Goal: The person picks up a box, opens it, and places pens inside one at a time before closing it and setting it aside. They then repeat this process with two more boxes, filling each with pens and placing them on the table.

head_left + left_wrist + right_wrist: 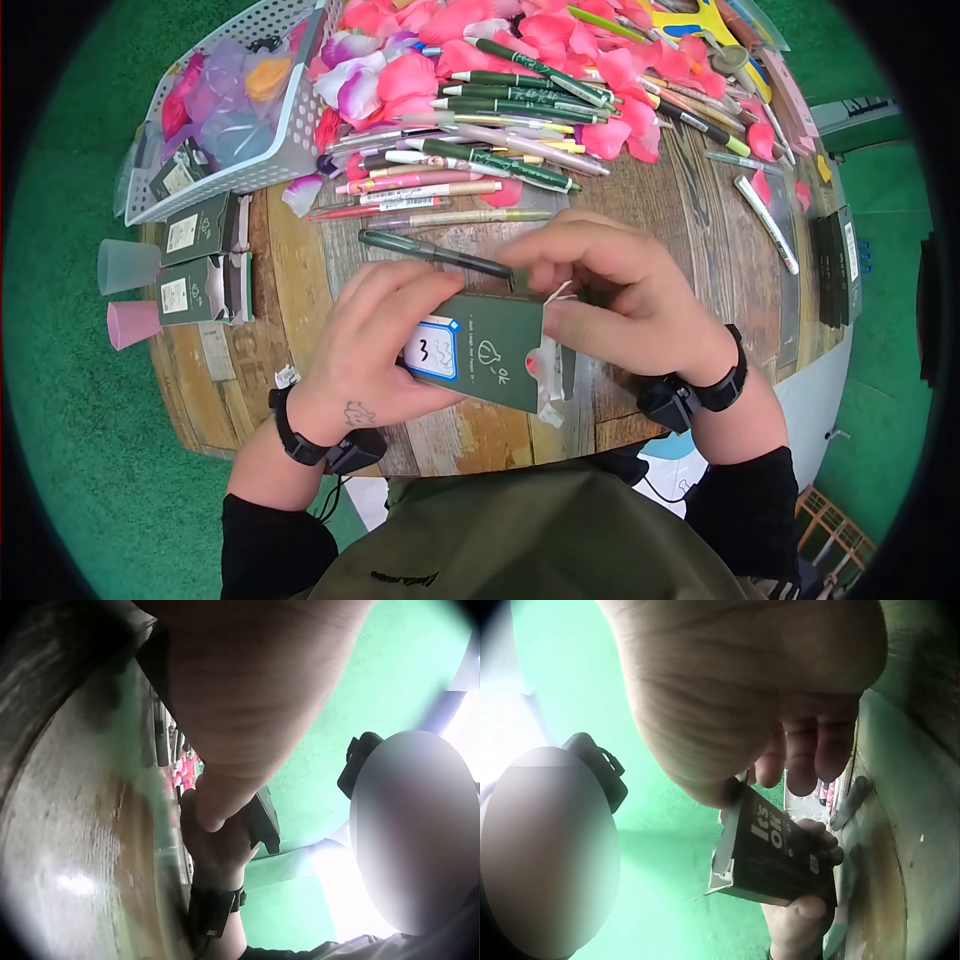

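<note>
From here the dark green box (500, 352), held above the desk (450, 435) in the left hand's (370, 345) curled fingers, looks light, thin-walled and easily crushed, best gripped by its sides while the right hand (625, 295) pinches its torn end.

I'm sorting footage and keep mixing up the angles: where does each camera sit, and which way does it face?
Head: worn on the head, looking forward and down at the table, pens and green box; shows the left hand and right hand.
Left wrist: on that wrist, facing past the looming left hand toward the right; head at the image's right.
Right wrist: facing past the right palm toward the left hand; head at the image's left.
Shared: head and right wrist views both show the left hand gripping the box.
</note>
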Demonstrator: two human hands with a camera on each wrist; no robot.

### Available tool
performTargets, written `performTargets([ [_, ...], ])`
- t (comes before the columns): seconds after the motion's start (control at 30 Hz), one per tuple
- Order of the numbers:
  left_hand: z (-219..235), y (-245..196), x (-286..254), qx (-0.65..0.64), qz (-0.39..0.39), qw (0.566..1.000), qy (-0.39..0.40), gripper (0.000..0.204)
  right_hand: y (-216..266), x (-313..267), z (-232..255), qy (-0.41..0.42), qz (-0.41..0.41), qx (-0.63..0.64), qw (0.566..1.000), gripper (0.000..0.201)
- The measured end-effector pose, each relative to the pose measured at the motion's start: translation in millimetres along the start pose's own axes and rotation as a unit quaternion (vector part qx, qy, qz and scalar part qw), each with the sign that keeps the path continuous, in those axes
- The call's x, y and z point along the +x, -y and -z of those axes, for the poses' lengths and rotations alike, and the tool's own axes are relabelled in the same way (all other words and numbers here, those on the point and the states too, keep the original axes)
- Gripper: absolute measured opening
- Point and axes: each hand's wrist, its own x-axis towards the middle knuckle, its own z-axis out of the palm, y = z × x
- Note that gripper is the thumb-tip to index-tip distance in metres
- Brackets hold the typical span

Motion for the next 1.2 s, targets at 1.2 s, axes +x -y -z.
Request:
performTargets([
  [1.2, 9, -9, -2, 0.088, 0.053, 0.993, -0.054, 0.081, 8, -10, -14, 0.057, -0.113, 0.068, 0.990, 0.069],
])
